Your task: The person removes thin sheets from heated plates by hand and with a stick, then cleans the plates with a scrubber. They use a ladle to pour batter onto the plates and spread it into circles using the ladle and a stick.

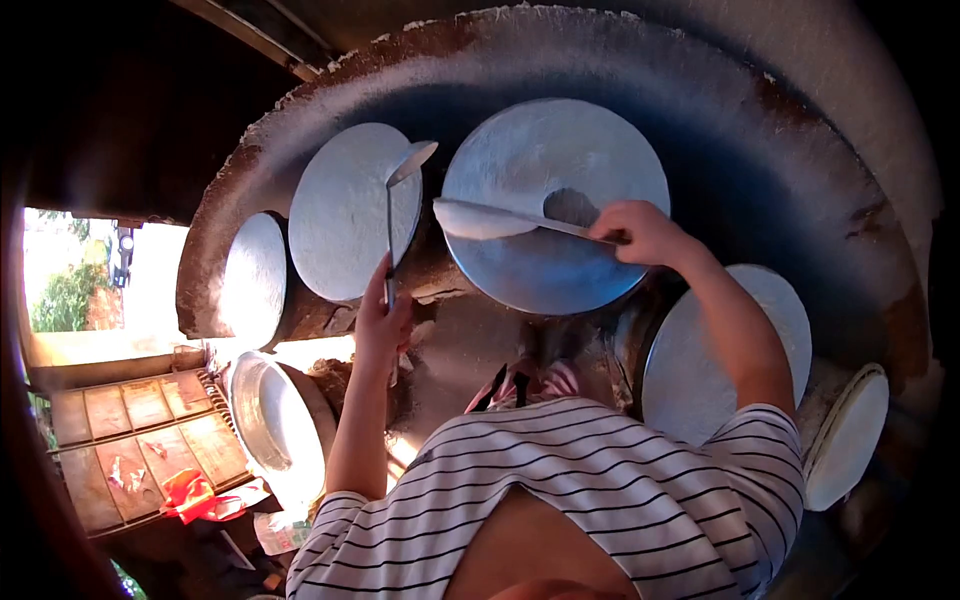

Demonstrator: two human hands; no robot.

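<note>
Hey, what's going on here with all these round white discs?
A person in a striped shirt works at a curved stove set with several round white discs. The left hand holds a ladle upright over the second disc. The right hand holds a flat spatula across the large middle disc, which shows a darker patch near the blade. A metal basin sits lower left.
</note>
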